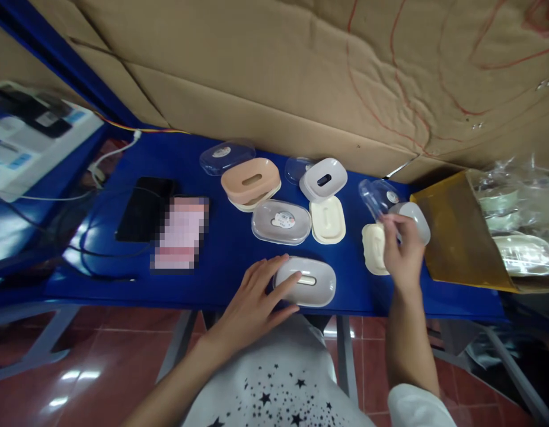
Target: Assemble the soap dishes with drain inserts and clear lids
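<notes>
My left hand lies over the left end of a pale grey oval soap box, its fingers outstretched and apart, one of them near the slot on top. A cream strip shows inside that slot. Farther right, my right hand is closed, thumb and fingertips pinching the near edge of a clear plastic lid. Under and beside that hand are a cream insert tray and a light grey box part, both partly covered. A labelled clear-lidded box sits beyond my left hand.
Behind stand a peach box, a whitish slotted box, a cream tray and another clear lid. A phone and a black device lie left. A carton of wrapped boxes stands right.
</notes>
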`<state>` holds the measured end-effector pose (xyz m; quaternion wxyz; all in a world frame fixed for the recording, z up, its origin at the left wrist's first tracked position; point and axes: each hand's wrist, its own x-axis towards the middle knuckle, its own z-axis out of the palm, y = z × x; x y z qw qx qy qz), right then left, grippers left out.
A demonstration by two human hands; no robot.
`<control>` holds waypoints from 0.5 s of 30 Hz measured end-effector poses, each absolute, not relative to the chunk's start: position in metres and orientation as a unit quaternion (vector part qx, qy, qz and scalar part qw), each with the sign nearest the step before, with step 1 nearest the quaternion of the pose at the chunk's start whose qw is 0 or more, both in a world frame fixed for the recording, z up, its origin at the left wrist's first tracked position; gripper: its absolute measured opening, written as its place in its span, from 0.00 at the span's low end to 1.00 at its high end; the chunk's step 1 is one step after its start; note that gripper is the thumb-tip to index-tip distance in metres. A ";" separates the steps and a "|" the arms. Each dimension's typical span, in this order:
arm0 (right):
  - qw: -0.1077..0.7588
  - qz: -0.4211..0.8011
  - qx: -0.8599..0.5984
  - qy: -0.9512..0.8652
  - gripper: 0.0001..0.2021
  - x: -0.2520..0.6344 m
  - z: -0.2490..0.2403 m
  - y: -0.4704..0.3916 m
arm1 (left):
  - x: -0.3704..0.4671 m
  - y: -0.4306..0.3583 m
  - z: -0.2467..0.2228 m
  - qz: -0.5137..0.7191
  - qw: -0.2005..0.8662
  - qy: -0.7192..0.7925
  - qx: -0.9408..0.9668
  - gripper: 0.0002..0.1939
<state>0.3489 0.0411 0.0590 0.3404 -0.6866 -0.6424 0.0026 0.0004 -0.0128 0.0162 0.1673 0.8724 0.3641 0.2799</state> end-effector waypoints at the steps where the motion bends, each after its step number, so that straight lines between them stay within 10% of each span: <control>1: 0.375 0.026 -0.685 -0.624 0.15 0.345 0.064 0.026 | 0.001 -0.014 0.017 0.297 0.171 0.371 0.863 0.30; 9: 0.441 0.482 -0.607 -0.453 0.18 0.277 0.050 -0.044 | 0.002 -0.007 0.020 0.311 0.199 0.317 0.873 0.34; 15: 0.406 0.223 -0.686 -0.560 0.14 0.256 0.041 -0.047 | -0.002 -0.007 0.017 0.291 0.193 0.314 0.883 0.29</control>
